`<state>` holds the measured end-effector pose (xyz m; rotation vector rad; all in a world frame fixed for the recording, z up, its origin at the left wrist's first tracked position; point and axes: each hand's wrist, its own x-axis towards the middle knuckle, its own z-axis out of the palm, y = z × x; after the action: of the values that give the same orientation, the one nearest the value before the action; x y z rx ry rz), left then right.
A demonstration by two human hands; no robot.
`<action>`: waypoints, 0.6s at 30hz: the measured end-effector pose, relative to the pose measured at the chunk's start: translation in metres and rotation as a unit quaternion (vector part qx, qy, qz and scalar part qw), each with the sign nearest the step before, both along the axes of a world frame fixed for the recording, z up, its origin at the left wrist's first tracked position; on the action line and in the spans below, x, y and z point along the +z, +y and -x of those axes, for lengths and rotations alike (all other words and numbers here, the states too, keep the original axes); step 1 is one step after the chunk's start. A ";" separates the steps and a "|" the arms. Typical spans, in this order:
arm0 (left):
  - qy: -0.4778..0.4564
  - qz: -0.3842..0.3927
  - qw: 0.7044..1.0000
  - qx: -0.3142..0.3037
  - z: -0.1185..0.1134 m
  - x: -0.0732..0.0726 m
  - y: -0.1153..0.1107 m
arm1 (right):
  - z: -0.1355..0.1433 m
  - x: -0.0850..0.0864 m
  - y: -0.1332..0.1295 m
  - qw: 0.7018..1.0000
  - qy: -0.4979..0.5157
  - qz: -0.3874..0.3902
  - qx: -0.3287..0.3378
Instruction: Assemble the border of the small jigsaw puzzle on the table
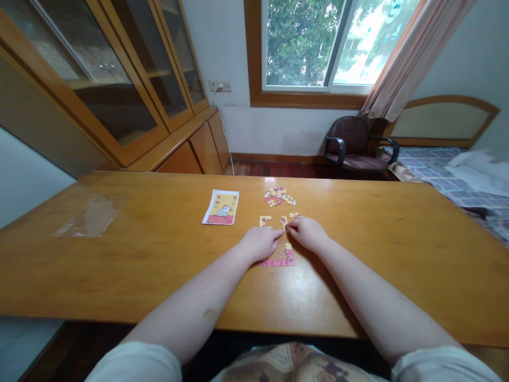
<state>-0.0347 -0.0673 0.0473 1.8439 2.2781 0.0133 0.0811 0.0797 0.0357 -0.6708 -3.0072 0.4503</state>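
A partly joined jigsaw puzzle frame lies on the table, with a pink bottom row (pixel 277 262) and yellow pieces higher up. Over its left side rests my left hand (pixel 260 243), index finger stretched toward the right column of puzzle pieces (pixel 283 220) and the other fingers loosely bent. At that column's right edge, my right hand (pixel 308 232) has its thumb and fingers pinched together on a small puzzle piece, mostly hidden by the fingertips. A few yellow pieces (pixel 294 215) lie just beyond my right hand. Part of the frame's left side is covered by my left hand.
Behind the frame is a heap of loose puzzle pieces (pixel 277 195). To the left lies a reference picture card (pixel 221 207) with a white cat on it. A clear plastic bag (pixel 93 216) sits farther left on the wooden table (pixel 167 260). An office chair (pixel 352 143) stands beyond.
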 end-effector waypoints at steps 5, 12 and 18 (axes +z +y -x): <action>0.002 -0.001 1.000 -0.005 0.000 0.001 0.000 | 0.001 -0.003 0.001 1.000 0.009 0.010 -0.006; -0.001 -0.006 1.000 -0.002 0.001 -0.001 -0.001 | 0.000 -0.003 0.002 1.000 0.004 0.000 0.011; -0.004 -0.014 1.000 -0.003 0.001 -0.001 -0.001 | 0.000 -0.005 0.002 1.000 0.009 -0.010 0.012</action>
<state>-0.0361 -0.0678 0.0465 1.8614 2.2775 0.0514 0.0809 0.0812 0.0312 -0.6249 -3.0017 0.4246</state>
